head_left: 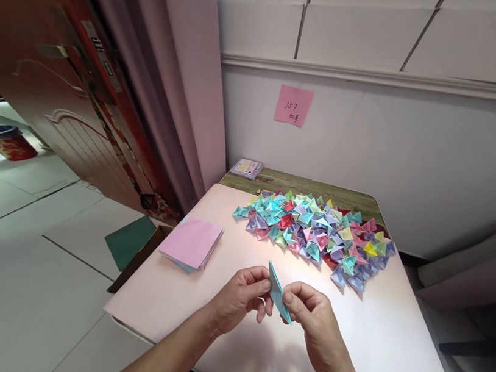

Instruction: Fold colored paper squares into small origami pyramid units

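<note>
A light-blue folded piece of paper (pixel 277 295) is held up between my two hands, above the near part of the table. My left hand (pixel 244 293) pinches its upper left side between thumb and fingers. On the lower right side, my right hand (pixel 309 315) grips the same paper with thumb and forefinger. Beyond my hands lies a heap of small folded paper pieces (pixel 311 226) in blue, purple, pink, red, green and yellow. To the left rests a stack of square paper sheets (pixel 194 243), pink on top, with a blue one showing underneath.
A pale pink sheet covers the table (pixel 158 302). At its back left corner sits a small stack of printed cards (pixel 247 168). A pink note (pixel 293 106) is stuck on the wall. A cardboard box (pixel 139 257) stands on the floor beside the table, near a door (pixel 74 75).
</note>
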Demonstrator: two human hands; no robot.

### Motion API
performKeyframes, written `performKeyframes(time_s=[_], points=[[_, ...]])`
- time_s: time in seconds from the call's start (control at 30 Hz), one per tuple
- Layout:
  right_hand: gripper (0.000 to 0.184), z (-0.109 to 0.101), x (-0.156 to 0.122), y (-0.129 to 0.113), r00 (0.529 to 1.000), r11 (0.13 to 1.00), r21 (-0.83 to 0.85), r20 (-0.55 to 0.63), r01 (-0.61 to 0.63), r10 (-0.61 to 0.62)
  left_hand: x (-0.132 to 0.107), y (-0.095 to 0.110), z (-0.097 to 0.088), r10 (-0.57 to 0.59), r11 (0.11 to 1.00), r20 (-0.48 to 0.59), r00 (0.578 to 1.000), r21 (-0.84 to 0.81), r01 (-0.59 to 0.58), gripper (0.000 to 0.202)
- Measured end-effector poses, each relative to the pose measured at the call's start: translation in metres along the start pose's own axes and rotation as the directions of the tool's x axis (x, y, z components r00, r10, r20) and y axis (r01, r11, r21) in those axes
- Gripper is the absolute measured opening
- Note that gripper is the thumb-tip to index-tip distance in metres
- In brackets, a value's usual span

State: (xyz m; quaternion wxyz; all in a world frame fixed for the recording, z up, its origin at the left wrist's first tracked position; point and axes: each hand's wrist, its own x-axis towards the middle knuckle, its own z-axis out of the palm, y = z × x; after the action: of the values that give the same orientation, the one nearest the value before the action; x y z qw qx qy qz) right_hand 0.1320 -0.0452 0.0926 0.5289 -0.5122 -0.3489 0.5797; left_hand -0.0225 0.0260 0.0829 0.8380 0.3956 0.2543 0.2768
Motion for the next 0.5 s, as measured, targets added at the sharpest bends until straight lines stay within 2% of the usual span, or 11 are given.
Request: performKeyframes(time_s=[0.13,0.5], points=[[0.034,0.0000,-0.0011,-0.0001,0.998,0.999,0.040,0.054,-0.026,0.023,0.0004,-0.0002,-0.0001,-0.014,0.999,0.005,1.000,-0.035,0.014,0.025],[0.033,0.0002,-0.0028,-0.0015,0.992,0.980,0.171,0.085,-0.105,0.091,-0.0003,0.0000,0.0042,0.022,1.000,-0.005,1.000,-0.005,-0.022,0.026]])
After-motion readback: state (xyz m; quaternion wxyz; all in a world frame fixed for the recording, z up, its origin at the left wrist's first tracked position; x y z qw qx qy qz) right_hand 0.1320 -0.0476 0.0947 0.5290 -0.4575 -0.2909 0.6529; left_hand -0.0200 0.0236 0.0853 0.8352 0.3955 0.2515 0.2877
